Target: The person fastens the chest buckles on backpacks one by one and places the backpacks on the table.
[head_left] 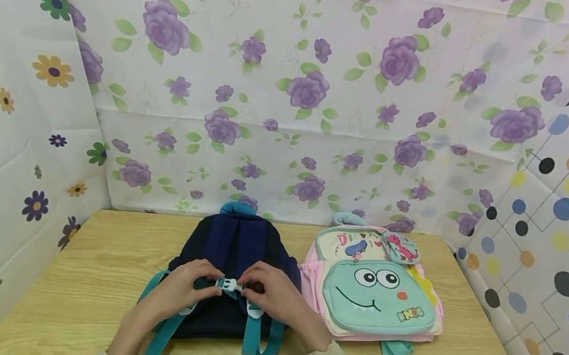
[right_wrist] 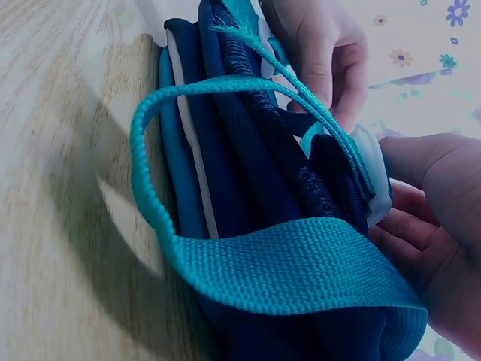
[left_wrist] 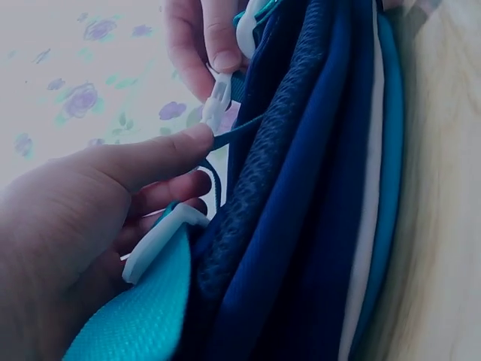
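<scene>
A navy backpack (head_left: 214,317) lies on the table with its shoulder straps facing up. Across those straps runs a white side-release buckle (head_left: 228,284), its two halves meeting, though I cannot tell whether they are latched. My left hand (head_left: 184,286) pinches the buckle's left end between thumb and fingers; my right hand (head_left: 272,294) pinches the right end. In the left wrist view, the white buckle (left_wrist: 218,104) sits between both hands' fingertips. Near my right hand, a white strap adjuster (right_wrist: 372,173) holds teal webbing (right_wrist: 301,263); the buckle is mostly hidden in that view.
A pink and mint backpack (head_left: 381,299) with a cartoon face lies right beside the navy one. Teal strap ends (head_left: 251,339) hang toward the wooden table's (head_left: 90,284) front. Patterned cloth walls (head_left: 286,160) stand behind and at both sides.
</scene>
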Tool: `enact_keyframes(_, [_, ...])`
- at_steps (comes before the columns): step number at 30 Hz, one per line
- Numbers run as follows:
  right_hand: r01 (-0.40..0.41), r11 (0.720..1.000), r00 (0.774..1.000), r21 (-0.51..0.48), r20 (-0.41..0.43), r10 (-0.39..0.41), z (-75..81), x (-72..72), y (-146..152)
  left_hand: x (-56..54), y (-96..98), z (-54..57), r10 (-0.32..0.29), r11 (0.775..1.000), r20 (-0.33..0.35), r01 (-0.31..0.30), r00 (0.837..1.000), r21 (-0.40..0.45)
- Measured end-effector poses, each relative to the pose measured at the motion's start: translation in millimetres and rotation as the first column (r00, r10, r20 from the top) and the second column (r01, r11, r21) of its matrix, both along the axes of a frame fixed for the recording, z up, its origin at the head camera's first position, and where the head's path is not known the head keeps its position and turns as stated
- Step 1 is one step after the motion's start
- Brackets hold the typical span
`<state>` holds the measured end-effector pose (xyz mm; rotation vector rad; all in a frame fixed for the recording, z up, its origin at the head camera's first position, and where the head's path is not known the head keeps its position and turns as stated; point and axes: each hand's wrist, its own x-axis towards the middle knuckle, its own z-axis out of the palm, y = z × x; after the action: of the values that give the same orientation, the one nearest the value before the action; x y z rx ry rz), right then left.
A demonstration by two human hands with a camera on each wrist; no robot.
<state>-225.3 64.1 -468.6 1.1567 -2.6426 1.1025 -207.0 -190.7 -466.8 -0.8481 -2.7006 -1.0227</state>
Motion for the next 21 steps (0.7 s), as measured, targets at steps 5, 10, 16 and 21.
enact_keyframes(5, [-0.012, 1.0, 1.0, 0.008, -0.013, 0.012, -1.4, -1.1, -0.5, 0.0, 3.7, -2.1, 0.0, 1.0, -0.004, 0.0, 1.0, -0.012])
enact_keyframes(10, [-0.017, 1.0, 0.999, 0.019, -0.03, 0.018, -0.8, -0.4, -1.3, -0.6, 5.1, -5.2, 0.01, 1.0, -0.005, -0.01, 1.0, -0.03])
enact_keyframes(16, [-0.026, 0.999, 0.999, 0.019, -0.043, 0.026, 0.1, 1.9, -2.9, -1.7, 7.0, -7.5, 0.01, 0.999, -0.014, -0.01, 1.0, -0.04])
enact_keyframes(21, [-0.026, 0.999, 0.998, 0.035, -0.055, 0.028, -1.3, 2.1, -4.4, -1.2, 11.0, -5.9, 0.015, 0.998, 0.008, -0.015, 1.0, -0.061])
